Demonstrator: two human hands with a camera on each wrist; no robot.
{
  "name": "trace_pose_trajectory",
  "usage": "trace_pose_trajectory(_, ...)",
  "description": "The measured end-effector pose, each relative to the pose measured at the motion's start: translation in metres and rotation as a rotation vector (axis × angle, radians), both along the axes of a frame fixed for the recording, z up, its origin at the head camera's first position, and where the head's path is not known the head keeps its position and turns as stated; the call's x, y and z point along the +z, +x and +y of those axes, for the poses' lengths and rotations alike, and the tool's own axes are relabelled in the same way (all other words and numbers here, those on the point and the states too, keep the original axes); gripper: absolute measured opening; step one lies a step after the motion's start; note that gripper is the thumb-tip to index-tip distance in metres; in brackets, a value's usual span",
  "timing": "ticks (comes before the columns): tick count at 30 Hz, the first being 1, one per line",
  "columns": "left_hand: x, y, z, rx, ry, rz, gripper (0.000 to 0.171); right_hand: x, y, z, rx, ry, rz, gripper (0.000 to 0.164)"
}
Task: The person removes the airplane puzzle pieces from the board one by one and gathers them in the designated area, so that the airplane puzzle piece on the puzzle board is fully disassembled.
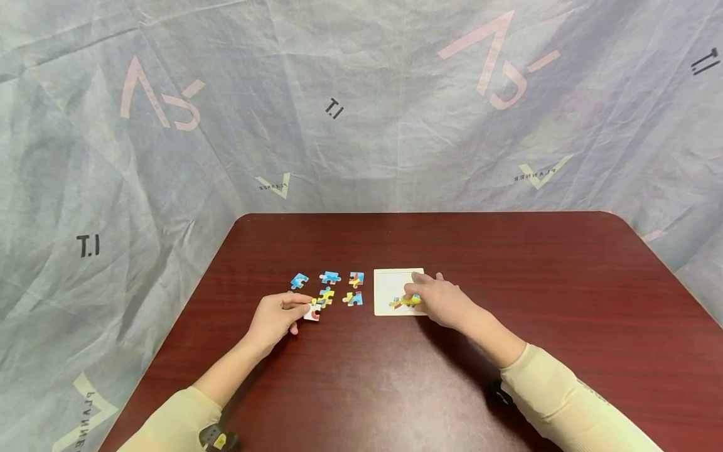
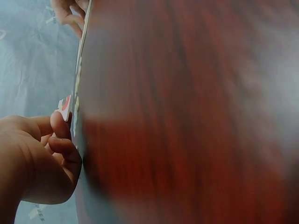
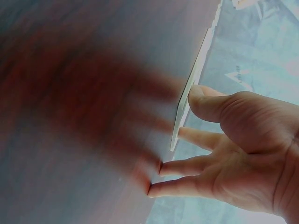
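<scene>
My left hand [image 1: 275,320] pinches a white-and-red jigsaw piece [image 1: 312,312] between thumb and fingers, at the near left end of a group of loose pieces. The left wrist view also shows this held piece [image 2: 64,108], tilted up at the thumb tip. My right hand [image 1: 440,300] reaches over the right side of a pale puzzle tray [image 1: 390,282]. Its thumb [image 3: 201,102] and a finger touch the tray, while other fingers stretch out straight to the tabletop. Yellow-and-red pieces [image 1: 397,304] lie along the tray's near edge, partly covered by this hand.
Several loose blue-and-yellow jigsaw pieces [image 1: 330,277] lie left of the tray in two rough rows. The dark red table [image 1: 361,376] has rounded far corners. Grey printed cloth [image 1: 361,144] hangs behind it and along both sides.
</scene>
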State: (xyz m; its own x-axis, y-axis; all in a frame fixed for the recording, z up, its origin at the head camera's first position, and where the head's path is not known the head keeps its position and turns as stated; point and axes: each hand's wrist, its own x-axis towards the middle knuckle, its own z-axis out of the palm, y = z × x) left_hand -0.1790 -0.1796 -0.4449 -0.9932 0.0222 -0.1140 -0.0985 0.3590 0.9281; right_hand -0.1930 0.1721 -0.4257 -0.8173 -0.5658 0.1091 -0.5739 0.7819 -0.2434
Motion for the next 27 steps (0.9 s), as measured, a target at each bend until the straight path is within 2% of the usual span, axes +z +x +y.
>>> trace_pose_trajectory(12, 0.000, 0.005, -0.026, 0.018, -0.088, 0.015, 0.017, 0.000, 0.000, 0.001, -0.012, -0.006, -0.028, 0.023)
trace_pose_trajectory(19, 0.001, 0.006, -0.041, 0.021, -0.190, 0.044, 0.016, -0.001, 0.000, 0.001, -0.016, 0.003, -0.034, 0.024)
trace_pose_trajectory(27, 0.000, 0.006, -0.052, 0.013, -0.215, 0.067, 0.016, -0.002, 0.000, 0.001, -0.017, 0.002, -0.032, 0.023)
